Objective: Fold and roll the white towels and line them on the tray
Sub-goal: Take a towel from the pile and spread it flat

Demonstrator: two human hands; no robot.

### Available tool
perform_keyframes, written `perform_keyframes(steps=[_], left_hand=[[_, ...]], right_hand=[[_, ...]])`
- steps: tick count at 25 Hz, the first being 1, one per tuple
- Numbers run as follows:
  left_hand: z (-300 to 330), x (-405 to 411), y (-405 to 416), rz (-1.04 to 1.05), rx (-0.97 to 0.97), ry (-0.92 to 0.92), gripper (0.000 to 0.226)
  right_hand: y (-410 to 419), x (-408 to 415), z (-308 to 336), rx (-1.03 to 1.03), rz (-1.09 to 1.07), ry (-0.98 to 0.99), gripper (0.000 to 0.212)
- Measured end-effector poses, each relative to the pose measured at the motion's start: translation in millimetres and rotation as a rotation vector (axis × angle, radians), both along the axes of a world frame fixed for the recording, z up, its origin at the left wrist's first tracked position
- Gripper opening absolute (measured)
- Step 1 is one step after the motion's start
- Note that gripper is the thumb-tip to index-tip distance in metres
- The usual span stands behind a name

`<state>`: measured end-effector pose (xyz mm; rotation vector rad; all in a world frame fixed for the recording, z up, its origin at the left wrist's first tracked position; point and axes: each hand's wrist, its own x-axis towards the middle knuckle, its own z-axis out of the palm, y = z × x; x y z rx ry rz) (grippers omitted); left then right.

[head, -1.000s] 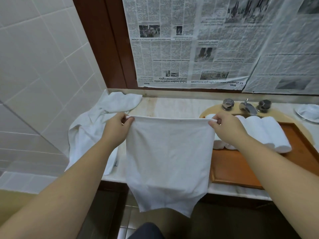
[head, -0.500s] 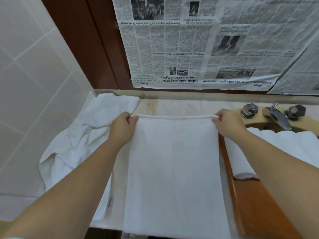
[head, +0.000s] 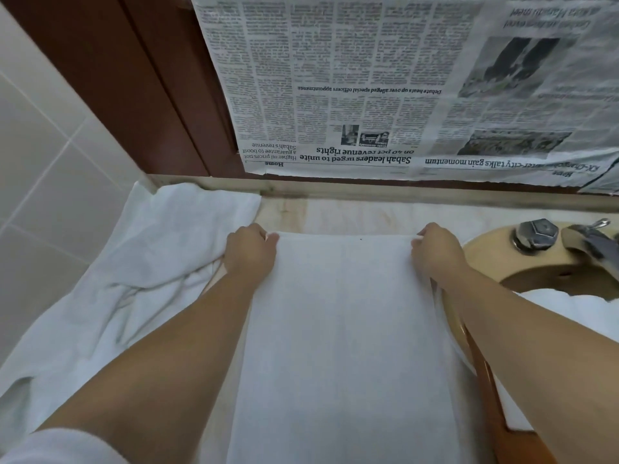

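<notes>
Near edge of desk (head: 351, 216): pale marble-like top, faint yellowish staining toward the back. A white towel (head: 345, 346) lies flat down the middle, long rectangle, fine terry nap, its near end running out of view over the front edge. A white sleeve (head: 57, 447) shows at the lower left.

Right side, near: reddish-brown wooden tray (head: 492, 396), glossy rim, just beside the flat towel's right edge. Rolled white towels (head: 576, 313) lie on it, mostly hidden behind the right forearm.

Mid desk: both hands at the flat towel's far edge. Left hand (head: 249, 254) grips the far left corner, fingers curled over the hem. Right hand (head: 435, 251) grips the far right corner, thumb and fingers pinching the hem. The edge between them is pulled straight and lies on the desk.

Left side: a loose heap of white towels (head: 144, 262), crumpled and creased, spreading from the back left corner toward the front edge and touching the tiled wall (head: 43, 162), which has large off-white glossy tiles.

Right back: tan oval basin (head: 485, 259) with a metal faucet (head: 589, 239) and a faceted metal tap handle (head: 536, 234), dull grey.

Far: low stone upstand along the back edge, then dark red-brown wood panel (head: 134, 78). Newspaper sheets (head: 385, 85) hang upside down over it, bottom edges ragged.
</notes>
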<state>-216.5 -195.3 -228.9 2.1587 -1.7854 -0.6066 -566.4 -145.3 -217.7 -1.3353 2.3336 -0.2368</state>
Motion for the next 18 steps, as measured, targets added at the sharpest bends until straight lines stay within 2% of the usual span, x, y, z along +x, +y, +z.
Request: perform_keyframes(steps=[4,7,9,18], left_hand=[[-6,-12,-31,0.077,-0.049,-0.025,0.034],[-8,-20,-50,0.125,-0.037,-0.023,0.033],[-9,-24,-61,0.161,-0.025,-0.018,0.034],[-14,-37,-83,0.296,0.018,-0.044,0.056]], right_hand=[[-34,-14,-8,-0.094,-0.075,-0.088,0.028],[-57,-24,-14,-0.068,-0.1,-0.144,0.031],[-68,-30,-16,-0.036,-0.114,-0.168,0.042],[-84,-38,-16,0.054,-0.195,-0.152,0.053]])
